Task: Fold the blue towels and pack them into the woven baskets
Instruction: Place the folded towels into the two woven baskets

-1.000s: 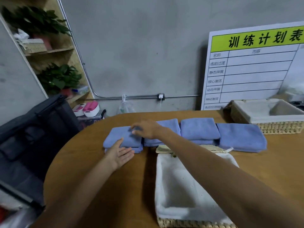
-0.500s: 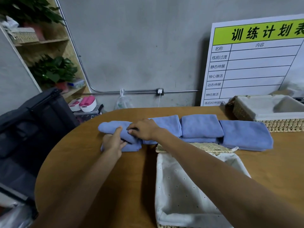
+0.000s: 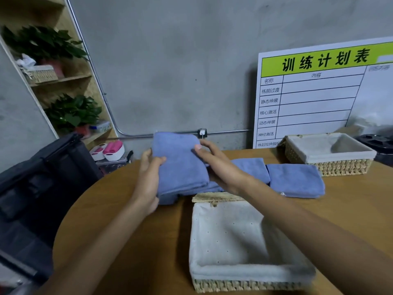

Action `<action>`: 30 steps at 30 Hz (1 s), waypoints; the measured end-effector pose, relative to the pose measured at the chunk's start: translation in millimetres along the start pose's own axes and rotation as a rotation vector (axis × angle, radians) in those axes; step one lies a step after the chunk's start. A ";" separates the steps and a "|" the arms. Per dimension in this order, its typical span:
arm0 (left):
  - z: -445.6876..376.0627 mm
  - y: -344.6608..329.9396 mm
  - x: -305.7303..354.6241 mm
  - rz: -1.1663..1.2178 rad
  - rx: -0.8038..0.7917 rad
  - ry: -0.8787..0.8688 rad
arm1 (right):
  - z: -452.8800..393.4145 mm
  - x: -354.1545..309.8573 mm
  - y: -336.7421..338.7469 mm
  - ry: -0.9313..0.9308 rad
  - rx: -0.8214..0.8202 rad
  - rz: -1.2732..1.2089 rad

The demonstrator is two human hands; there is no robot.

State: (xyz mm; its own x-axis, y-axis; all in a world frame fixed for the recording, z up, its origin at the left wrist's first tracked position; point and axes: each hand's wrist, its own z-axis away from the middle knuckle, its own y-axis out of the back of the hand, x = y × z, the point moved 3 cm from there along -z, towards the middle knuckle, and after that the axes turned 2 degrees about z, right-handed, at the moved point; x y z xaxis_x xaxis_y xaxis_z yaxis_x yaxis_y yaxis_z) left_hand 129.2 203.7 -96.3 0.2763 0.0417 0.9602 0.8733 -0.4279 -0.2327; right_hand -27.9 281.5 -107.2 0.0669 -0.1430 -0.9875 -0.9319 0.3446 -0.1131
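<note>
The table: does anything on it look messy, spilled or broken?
Nothing stands out. Both hands, left and right, hold a folded towel above the table. More folded towels lie in a row, and the near basket and far basket sit upright, empty.

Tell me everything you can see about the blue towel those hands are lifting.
The held towel is a soft, plush-looking blue cloth, folded into a thick rectangle with layered edges showing at its near end. It is raised off the table and tilted, far end higher. The left hand grips its left edge, thumb on top; the right hand holds its right edge, thumb on top too. Its near end hangs beside the other towels on the table; whether it touches them is unclear. The near basket is beside it.
</note>
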 end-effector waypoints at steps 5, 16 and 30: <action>56.6 -27.4 -24.1 -0.128 -0.325 0.038 | 76.4 4.5 39.4 -0.045 0.127 -0.050; 85.0 -26.3 -51.3 -0.450 -0.622 0.248 | 123.0 41.7 69.5 0.323 0.292 0.673; 59.5 -17.5 -74.2 -1.274 -0.672 -0.323 | 114.4 56.8 66.1 0.156 -0.101 0.929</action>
State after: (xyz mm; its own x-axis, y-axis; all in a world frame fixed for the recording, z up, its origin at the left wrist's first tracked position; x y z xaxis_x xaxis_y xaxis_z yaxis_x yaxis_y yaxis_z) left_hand 117.3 261.8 -172.7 -0.3633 0.8589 0.3609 0.2691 -0.2741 0.9233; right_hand -44.9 402.3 -183.4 -0.7587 0.0238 -0.6510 -0.6152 0.3022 0.7281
